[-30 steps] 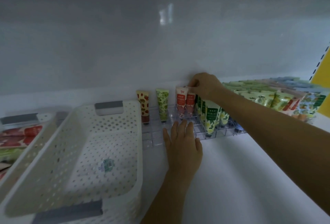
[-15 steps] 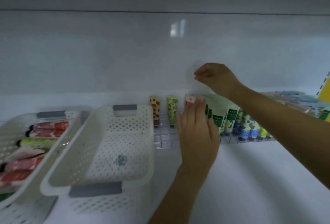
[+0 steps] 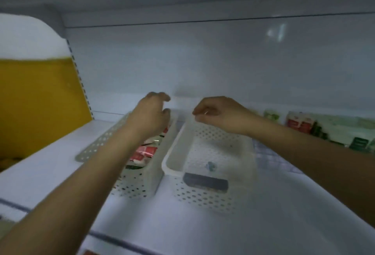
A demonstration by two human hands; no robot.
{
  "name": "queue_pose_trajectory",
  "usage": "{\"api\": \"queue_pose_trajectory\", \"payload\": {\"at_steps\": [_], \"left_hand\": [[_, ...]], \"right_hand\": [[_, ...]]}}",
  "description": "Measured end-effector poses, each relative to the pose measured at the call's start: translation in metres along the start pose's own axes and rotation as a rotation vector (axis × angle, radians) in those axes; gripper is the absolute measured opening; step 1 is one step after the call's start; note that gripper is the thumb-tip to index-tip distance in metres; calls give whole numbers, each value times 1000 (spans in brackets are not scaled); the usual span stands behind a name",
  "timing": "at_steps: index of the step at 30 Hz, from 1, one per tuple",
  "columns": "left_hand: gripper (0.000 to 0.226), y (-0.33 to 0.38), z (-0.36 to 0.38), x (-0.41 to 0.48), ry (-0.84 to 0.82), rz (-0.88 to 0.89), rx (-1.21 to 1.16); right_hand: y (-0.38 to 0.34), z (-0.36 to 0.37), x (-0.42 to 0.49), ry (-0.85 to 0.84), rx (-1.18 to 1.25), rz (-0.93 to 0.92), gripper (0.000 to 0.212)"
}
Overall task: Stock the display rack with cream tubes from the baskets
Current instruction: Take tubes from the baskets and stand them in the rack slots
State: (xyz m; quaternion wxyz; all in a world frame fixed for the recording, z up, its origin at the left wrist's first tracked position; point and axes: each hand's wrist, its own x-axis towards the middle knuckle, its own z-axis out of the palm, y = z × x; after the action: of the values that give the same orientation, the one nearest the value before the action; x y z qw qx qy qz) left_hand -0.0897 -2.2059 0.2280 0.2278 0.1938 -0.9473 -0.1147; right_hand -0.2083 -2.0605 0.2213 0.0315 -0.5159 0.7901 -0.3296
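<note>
Half a second back both hands were over at the display rack, the right one just letting go of a tube. Now the view has swung left and both have come across to the baskets. The left hand hovers over the far end of the left basket, the one with cream tubes lying in it. Its grip is wide and empty, fingers loosely curled. The right hand is above the far rim of the empty basket, grip narrow and curled in. It's too blurry to tell if it's pinching the rim or nothing. The rack sits off to the right on the shelf, with tubes standing in it and bare cells on its left side. My read is that one placement is done and the next pick comes from the left basket.
</note>
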Motion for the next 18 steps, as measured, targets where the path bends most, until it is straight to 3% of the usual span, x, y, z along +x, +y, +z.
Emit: {"api": "queue_pose_trajectory", "payload": {"at_steps": [5,8,13,16,18], "left_hand": [[36,-67,3,4,-373,-130,149],[29,-86,19,2,-464,-131,161],[20,-102,30,3,-365,-148,132],[13,-101,30,6,-133,-155,-6],[20,-101,29,6,48,-222,-149]], "right_hand": [[-22,43,29,-107,-51,-75,22],[-24,60,53,-126,-59,-31,22],[-16,80,81,-196,-145,80,28],[-18,91,95,-249,-252,103,24],[-21,99,105,-325,-357,126,26]]}}
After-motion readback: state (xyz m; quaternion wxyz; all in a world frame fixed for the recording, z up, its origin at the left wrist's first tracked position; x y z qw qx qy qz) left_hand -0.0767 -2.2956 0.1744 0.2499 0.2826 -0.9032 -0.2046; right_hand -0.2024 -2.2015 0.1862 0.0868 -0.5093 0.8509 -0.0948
